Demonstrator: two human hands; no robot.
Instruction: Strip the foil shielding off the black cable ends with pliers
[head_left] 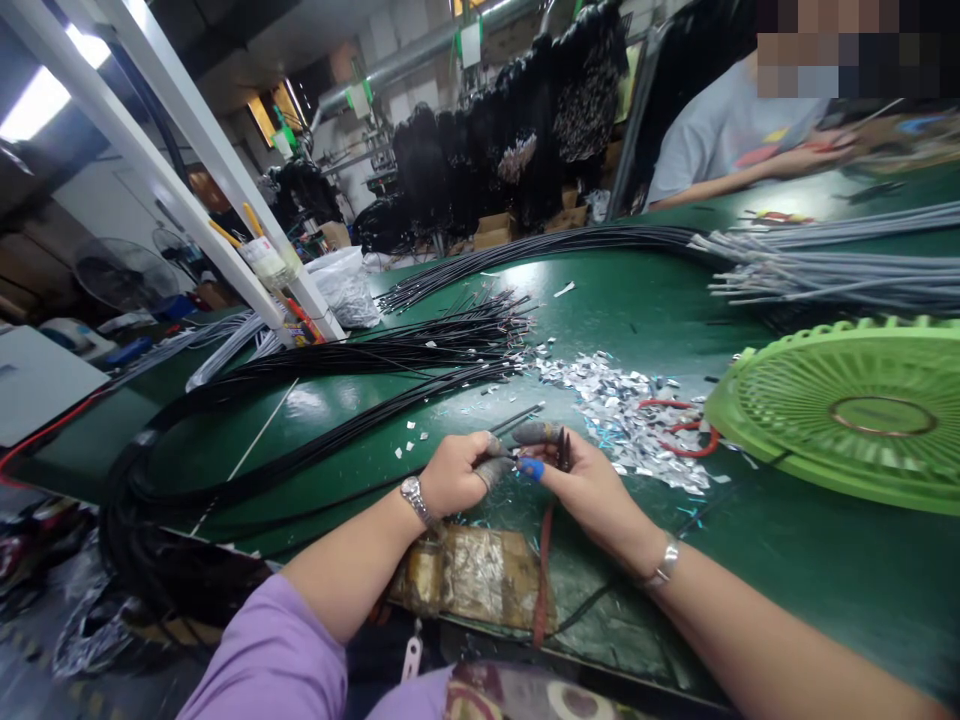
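My left hand (454, 472) is closed in a pinch on the end of a thin black cable (517, 418) that runs off up and right. My right hand (581, 478), with grey and blue finger covers, is closed on a small dark tool (562, 450) held against that cable end. Both hands meet just above the near edge of the green table (787, 560). A bundle of black cables (360, 375) lies to the left, its stripped ends by a heap of silver foil scraps (626, 415).
A green plastic fan grille (862, 415) lies at the right, red-handled pliers (679, 430) beside it. Grey cables (825, 270) cross the far right. Another person in a grey shirt (720, 130) works across the table. White frame posts (217, 190) stand at left.
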